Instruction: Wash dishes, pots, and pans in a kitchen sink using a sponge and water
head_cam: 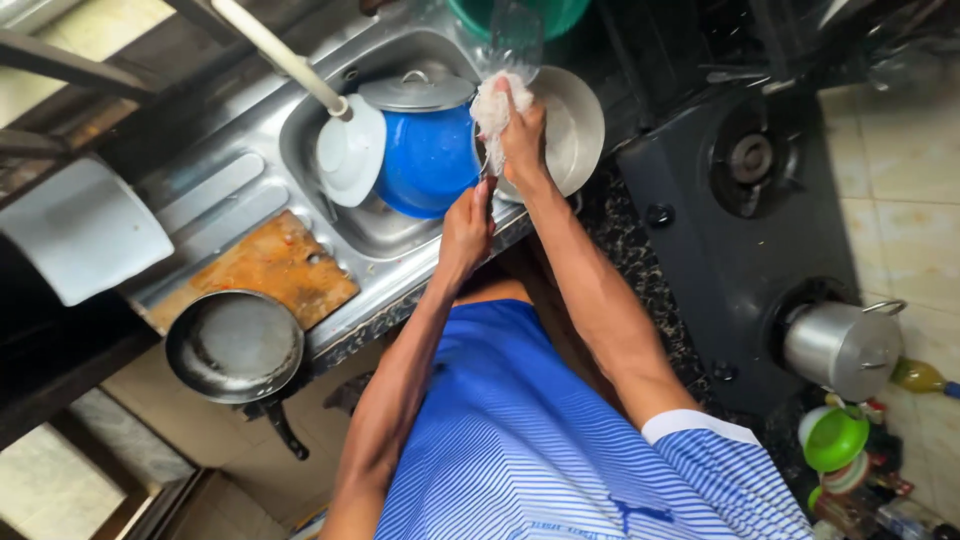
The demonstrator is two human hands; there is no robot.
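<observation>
My right hand (522, 135) is clenched on a soapy scrubbing cloth (492, 110) at twelve o'clock, rubbing the steel plate (575, 130) my left hand (465, 225) grips by its rim. The blue pot (430, 160) (lidded, in the sink (300, 130)) and frying pan (235, 345) at eight look unwashed.

Right hand (522, 135) with soapy scrubber (493, 108) on steel plate (572, 128) (left hand (466, 228) below)

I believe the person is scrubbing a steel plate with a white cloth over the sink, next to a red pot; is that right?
Nearly: the pot beside the steel plate is blue, not red, as the head view shows. The right hand does press a white cloth on the plate over the sink.
</observation>
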